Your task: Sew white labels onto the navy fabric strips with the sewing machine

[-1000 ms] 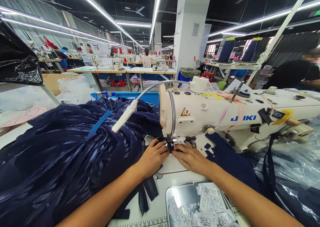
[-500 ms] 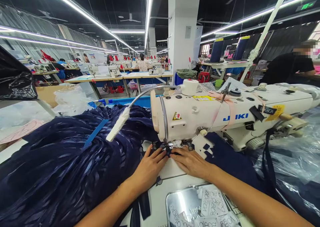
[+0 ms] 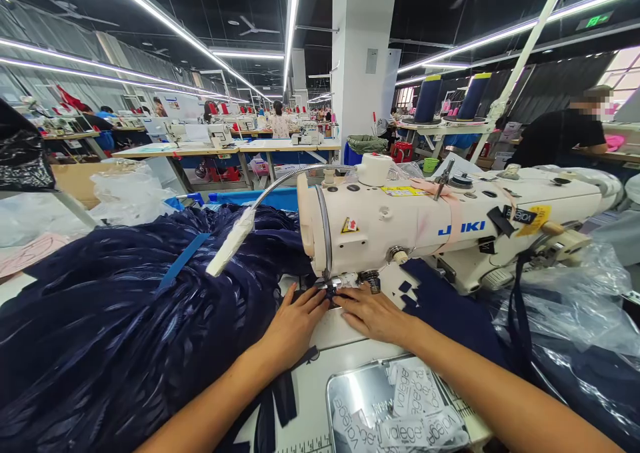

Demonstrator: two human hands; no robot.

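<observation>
A white sewing machine (image 3: 380, 233) stands in front of me, its needle area low on the left end of the head. My left hand (image 3: 295, 325) lies palm down just left of the presser foot, fingers stretched out. To the right, my right hand (image 3: 374, 313) is also flat, its fingertips almost meeting those of the left. Between and under the fingertips shows a small piece of dark navy fabric (image 3: 332, 301), partly hidden by fingers and foot. A large heap of navy fabric strips (image 3: 200, 333) lies against the left forearm side, with narrow strips hanging near the wrist.
A metal tray (image 3: 345, 380) with printed labels (image 3: 417, 433) sits between my forearms. Small navy scraps (image 3: 407, 293) and more navy cloth (image 3: 455, 320) lie right, beside clear plastic (image 3: 575, 300). A flexible lamp (image 3: 233, 240) reaches over the heap. A person (image 3: 563, 130) sits far right.
The whole view has shifted slightly, so the machine and heap appear a little further left. Both hands keep their places by the presser foot, fingers still flat on the fabric.
</observation>
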